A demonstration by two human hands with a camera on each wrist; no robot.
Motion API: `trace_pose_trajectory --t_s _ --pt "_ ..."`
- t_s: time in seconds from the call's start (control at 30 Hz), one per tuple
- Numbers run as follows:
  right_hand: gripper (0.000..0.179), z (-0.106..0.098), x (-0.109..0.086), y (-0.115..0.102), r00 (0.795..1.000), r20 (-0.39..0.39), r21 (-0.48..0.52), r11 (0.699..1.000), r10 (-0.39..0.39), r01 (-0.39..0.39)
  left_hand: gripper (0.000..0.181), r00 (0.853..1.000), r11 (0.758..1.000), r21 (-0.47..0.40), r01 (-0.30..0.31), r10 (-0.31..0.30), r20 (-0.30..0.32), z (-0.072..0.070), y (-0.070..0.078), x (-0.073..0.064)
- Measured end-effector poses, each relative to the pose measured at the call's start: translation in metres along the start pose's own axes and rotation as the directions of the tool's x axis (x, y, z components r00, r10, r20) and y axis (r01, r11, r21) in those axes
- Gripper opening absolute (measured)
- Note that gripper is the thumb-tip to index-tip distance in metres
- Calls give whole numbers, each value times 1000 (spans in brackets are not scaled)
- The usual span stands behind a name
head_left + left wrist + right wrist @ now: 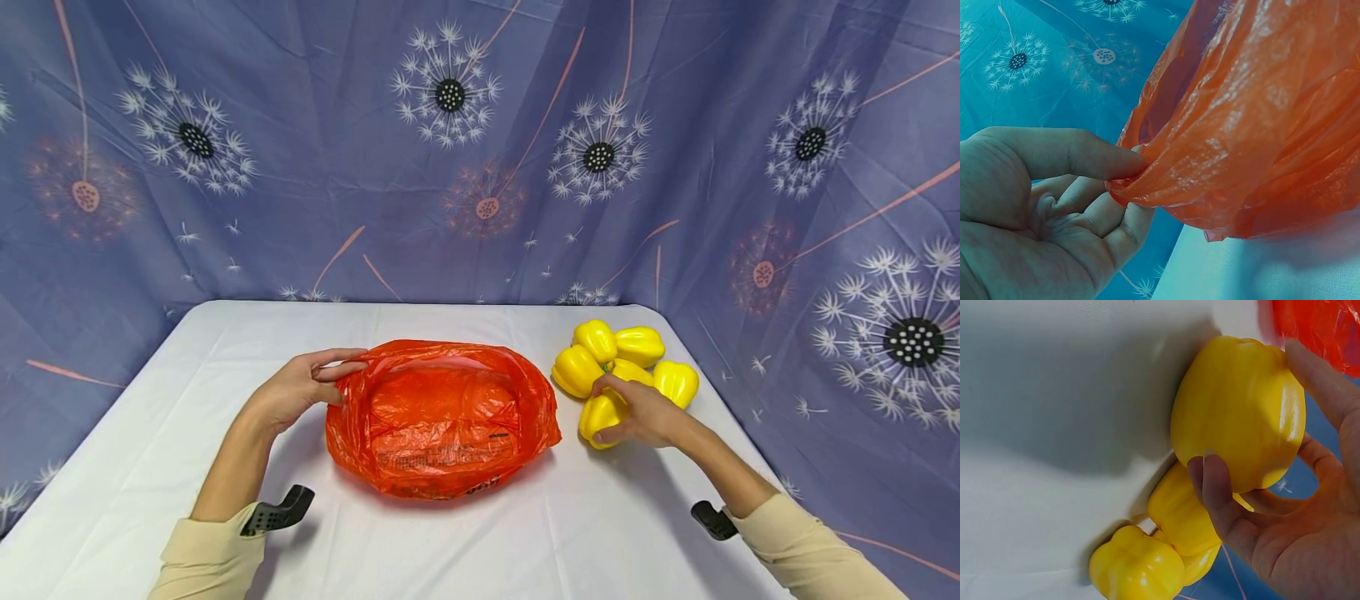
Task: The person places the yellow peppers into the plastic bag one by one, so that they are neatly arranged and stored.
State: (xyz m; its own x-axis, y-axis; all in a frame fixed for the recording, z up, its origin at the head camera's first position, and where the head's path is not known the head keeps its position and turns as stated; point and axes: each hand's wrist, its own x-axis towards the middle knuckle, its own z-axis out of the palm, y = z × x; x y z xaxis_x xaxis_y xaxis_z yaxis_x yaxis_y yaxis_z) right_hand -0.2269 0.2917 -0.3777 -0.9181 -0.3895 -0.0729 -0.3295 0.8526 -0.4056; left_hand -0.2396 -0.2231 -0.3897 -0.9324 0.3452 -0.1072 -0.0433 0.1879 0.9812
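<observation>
A red plastic bag (442, 404) lies on the table with its mouth spread open, and no contents show inside. At its left edge my left hand (296, 387) pinches the rim; in the left wrist view the thumb and fingers close on the thin plastic (1210, 144). My right hand (647, 414) is at the nearest yellow bell pepper (602, 412), right of the bag. The right wrist view shows thumb and fingers spread around that bell pepper (1238, 412), gripping its sides. More bell peppers (576, 372) cluster behind and beside it, partly hidden by the hand.
A white cloth covers the table (465, 550). Blue-purple curtains (315, 150) with dandelion prints hang behind it and along the sides. Dark bands with small camera mounts (279, 511) sit on both wrists, over beige sleeves.
</observation>
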Motion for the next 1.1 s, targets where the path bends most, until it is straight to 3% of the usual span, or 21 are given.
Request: trace_pose_trajectory --t_s 0.4,0.6,0.83,1.1 --pt "53 7 2 -5 999 -20 -19 999 -39 38 76 1000 1000 10 4 -4 0 0 -1 -2" --pt "61 9 3 -8 1000 -11 -48 999 -3 3 75 1000 1000 19 -3 3 1 0 -2 -2" --pt "83 10 4 -9 998 -6 -2 998 69 -69 74 1000 999 30 27 -27 -14 0 -2 -1" --pt "80 11 2 -6 999 -45 19 1000 26 -25 73 1000 999 39 21 -20 -12 2 0 0"
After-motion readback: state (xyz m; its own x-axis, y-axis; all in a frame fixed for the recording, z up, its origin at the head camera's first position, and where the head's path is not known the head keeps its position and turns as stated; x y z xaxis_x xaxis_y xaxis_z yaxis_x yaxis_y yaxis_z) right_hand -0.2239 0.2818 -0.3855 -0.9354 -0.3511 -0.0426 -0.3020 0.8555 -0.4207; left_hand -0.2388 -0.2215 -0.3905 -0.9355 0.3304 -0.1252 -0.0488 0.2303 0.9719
